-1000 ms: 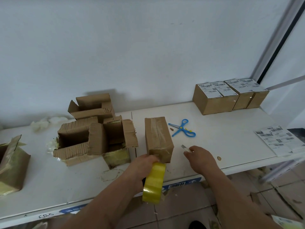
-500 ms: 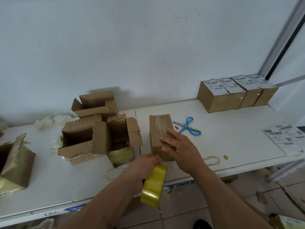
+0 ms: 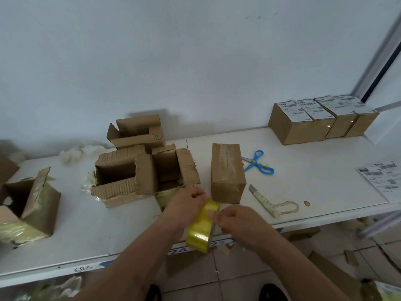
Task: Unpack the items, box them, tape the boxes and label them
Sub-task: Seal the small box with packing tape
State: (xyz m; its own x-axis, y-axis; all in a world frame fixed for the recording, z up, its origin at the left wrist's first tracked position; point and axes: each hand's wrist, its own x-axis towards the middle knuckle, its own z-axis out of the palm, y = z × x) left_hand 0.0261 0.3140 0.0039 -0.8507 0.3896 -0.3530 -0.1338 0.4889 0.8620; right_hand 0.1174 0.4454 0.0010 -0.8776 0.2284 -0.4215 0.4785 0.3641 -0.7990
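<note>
A closed brown cardboard box [image 3: 226,170] with tape along its top seam stands in the middle of the white table [image 3: 314,170]. Just in front of it, at the table's front edge, my left hand [image 3: 187,205] grips a yellow tape roll [image 3: 200,230]. My right hand [image 3: 235,218] is beside the roll with its fingers curled, pinching at the tape's edge; the view there is blurred. A box cutter [image 3: 263,200] lies to the right of the box, and blue scissors [image 3: 258,162] lie behind it.
Opened, torn boxes [image 3: 143,168] stand left of centre, another opened box [image 3: 30,205] at far left. Labelled boxes [image 3: 321,120] sit at the back right. A sheet of labels [image 3: 384,179] lies at the right edge. Cardboard scraps lie on the floor.
My right hand left the top of the closed box and came back to the tape roll. The box cutter now lies on the table beside the box.
</note>
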